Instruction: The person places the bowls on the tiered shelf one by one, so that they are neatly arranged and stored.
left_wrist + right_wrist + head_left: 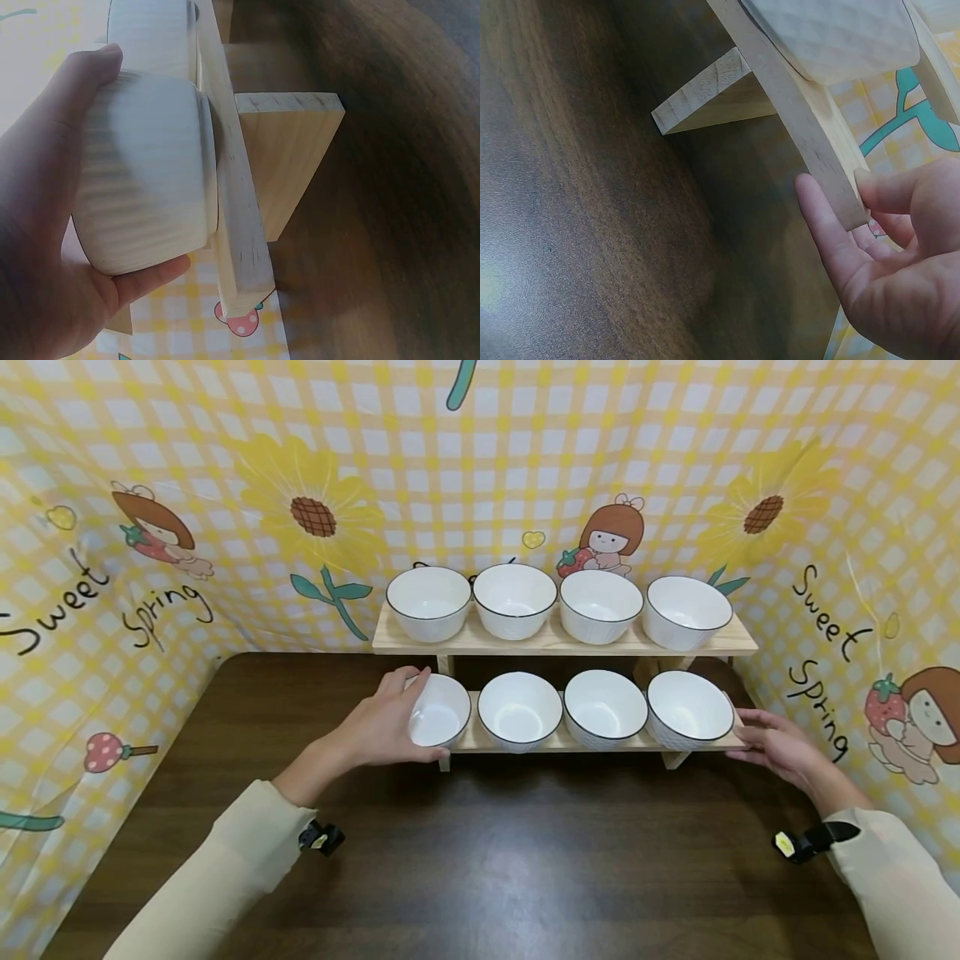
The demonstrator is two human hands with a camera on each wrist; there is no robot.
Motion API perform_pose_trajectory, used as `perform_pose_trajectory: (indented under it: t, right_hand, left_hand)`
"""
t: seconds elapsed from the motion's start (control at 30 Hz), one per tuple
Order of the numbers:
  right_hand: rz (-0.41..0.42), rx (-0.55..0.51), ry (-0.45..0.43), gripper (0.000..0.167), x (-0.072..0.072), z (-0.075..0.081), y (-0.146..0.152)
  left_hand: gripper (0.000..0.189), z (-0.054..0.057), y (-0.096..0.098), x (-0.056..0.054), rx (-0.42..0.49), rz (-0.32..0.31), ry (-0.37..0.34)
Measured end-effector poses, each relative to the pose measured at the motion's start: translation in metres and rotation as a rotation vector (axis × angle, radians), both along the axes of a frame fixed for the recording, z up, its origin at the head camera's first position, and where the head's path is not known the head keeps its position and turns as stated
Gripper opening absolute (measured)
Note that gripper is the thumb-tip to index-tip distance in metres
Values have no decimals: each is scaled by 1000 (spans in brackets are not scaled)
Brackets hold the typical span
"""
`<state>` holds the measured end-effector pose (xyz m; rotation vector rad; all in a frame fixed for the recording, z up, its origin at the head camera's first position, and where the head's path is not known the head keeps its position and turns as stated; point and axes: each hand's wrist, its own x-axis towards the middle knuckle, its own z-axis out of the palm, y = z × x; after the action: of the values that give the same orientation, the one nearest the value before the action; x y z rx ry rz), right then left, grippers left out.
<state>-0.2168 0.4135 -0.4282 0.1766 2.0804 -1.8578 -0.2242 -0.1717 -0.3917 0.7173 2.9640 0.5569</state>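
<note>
My left hand [386, 718] grips the leftmost white bowl [441, 714] on the lower shelf, thumb at its front and fingers around its far left side. In the left wrist view this bowl [150, 172] has ribbed walls, and its base sits against the wooden board [238, 195]. At the other end, my right hand [776, 747] pinches the tip of the lower wooden shelf [731, 742], with the thumb and fingers on opposite faces of the board [810, 135]. The nearest bowl [690, 708] to that hand has a dimpled outside and a dark rim.
Two more white bowls, a left one [520, 710] and a right one [606, 708], stand between. Behind and higher, an upper wooden shelf [510, 645] carries several white bowls. The rack stands on a dark wooden table [525, 860], surrounded by yellow checked cloth [480, 460].
</note>
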Motion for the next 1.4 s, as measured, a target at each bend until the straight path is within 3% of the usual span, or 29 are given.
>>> perform_pose_trajectory:
  t: [0.53, 0.77, 0.97, 1.1, 1.23, 1.4]
  right_hand:
    - [3, 45, 7, 57, -1, -1, 1]
    - [14, 144, 14, 61, -2, -2, 0]
    - [34, 223, 53, 61, -2, -2, 0]
    - [54, 348, 92, 58, 2, 1, -2]
    - [81, 549, 145, 59, 6, 9, -2]
    - [101, 815, 272, 56, 10, 25, -2]
  left_hand:
    - [129, 1, 3, -6, 16, 8, -16]
    - [130, 2, 5, -4, 19, 8, -25]
    - [136, 3, 3, -1, 7, -18, 18]
    - [127, 7, -3, 5, -3, -29, 33]
    - [107, 15, -12, 15, -17, -17, 57]
    - [93, 31, -25, 29, -49, 3, 94]
